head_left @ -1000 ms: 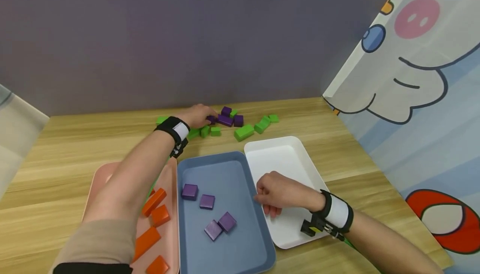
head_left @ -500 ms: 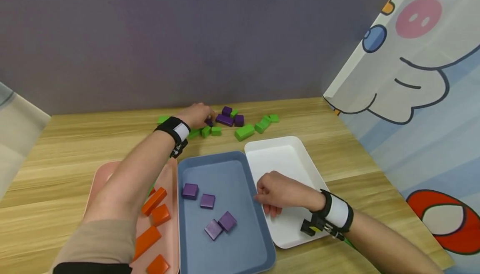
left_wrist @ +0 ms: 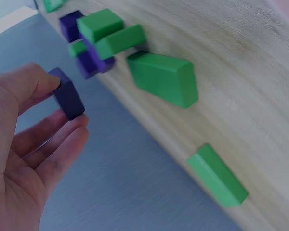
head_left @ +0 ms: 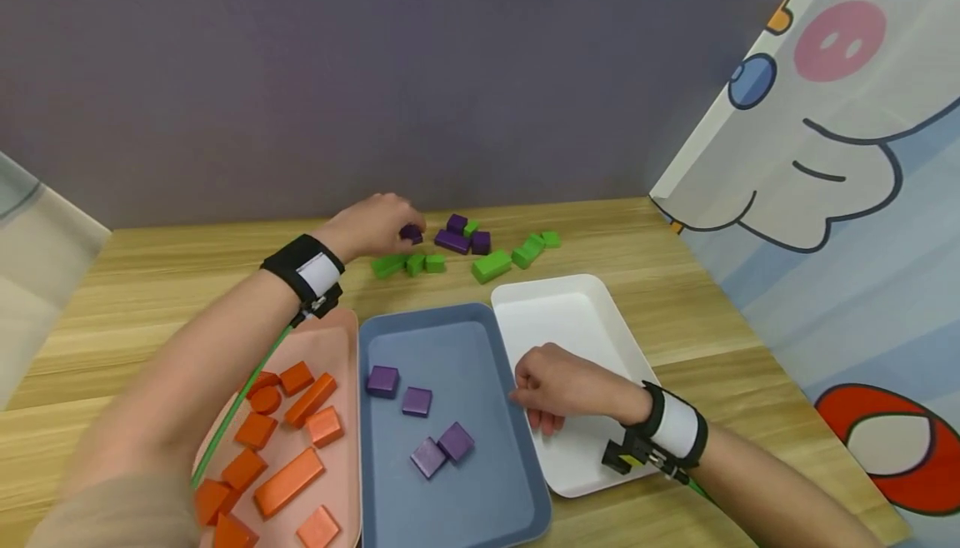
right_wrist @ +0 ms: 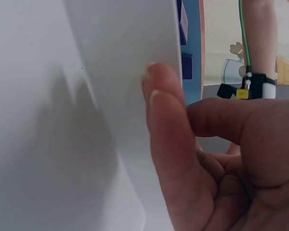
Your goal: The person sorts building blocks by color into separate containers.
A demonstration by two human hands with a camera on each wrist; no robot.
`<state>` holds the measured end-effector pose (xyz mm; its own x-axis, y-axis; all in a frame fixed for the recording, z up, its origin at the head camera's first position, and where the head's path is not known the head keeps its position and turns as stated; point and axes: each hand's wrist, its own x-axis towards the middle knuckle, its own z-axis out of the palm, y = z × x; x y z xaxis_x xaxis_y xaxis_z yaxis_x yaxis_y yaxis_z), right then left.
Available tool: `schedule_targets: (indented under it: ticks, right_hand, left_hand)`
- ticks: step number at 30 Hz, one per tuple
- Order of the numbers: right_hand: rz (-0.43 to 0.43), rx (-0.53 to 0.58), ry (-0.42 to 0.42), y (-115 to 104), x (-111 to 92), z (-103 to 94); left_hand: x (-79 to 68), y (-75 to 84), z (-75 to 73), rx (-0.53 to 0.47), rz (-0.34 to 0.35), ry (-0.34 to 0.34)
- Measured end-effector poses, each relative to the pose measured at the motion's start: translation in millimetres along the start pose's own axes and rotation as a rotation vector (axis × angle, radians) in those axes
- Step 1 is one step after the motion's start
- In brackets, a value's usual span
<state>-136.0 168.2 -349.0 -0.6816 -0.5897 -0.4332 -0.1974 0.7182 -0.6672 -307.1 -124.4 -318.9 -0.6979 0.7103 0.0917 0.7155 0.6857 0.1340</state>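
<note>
Left wrist view shows my left hand (left_wrist: 25, 166) pinching a purple block (left_wrist: 69, 96) between thumb and fingers, probably to lift it clear of the green blocks (left_wrist: 161, 79) along the desk (left_wrist: 260, 101), while my right hand (head_left: 562, 381) idles over the white tray (head_left: 558, 306), loosely curled and gripping nothing.

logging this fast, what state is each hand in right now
Left hand: holding a purple block.
Right hand: open, loosely curled, holding nothing, over the white tray.

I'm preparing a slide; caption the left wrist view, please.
A person's left grip holds a purple block near green blocks and other purple blocks on a wooden tabletop.
</note>
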Motion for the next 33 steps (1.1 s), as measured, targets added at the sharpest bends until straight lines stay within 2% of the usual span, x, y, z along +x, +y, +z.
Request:
schedule_targets:
  ticks: [6, 11, 14, 18, 21, 29, 33]
  right_hand:
    - [0.006, 0.002, -0.002, -0.4, -0.6, 0.3]
    - [0.002, -0.008, -0.001, 0.5, -1.5, 1.0]
    - [-0.004, -0.017, 0.001, 1.5, -2.5, 1.6]
    - [-0.010, -0.023, 0.001, 2.5, -3.3, 2.1]
    - [-0.008, -0.027, 0.002, 2.7, -3.3, 2.1]
    - [-0.007, -0.033, 0.001, 3.1, -3.0, 2.2]
    - [-0.004, -0.030, -0.001, 2.9, -2.6, 1.5]
  left_hand:
    - [-20.8, 23.8, -11.3, 0.005, 0.145, 0.025]
    - [-39.4, 60.0, -9.5, 0.006, 0.278, 0.030]
    - [-49.2, 82.5, -4.6, 0.044, 0.327, 0.002]
    - [-58.5, 105.2, 4.1, 0.104, 0.360, -0.073]
    - [-62.6, 113.5, 9.8, 0.139, 0.366, -0.123]
    - [-72.0, 119.0, 19.8, 0.151, 0.349, -0.210]
    - [-74.4, 119.1, 24.4, 0.163, 0.350, -0.229]
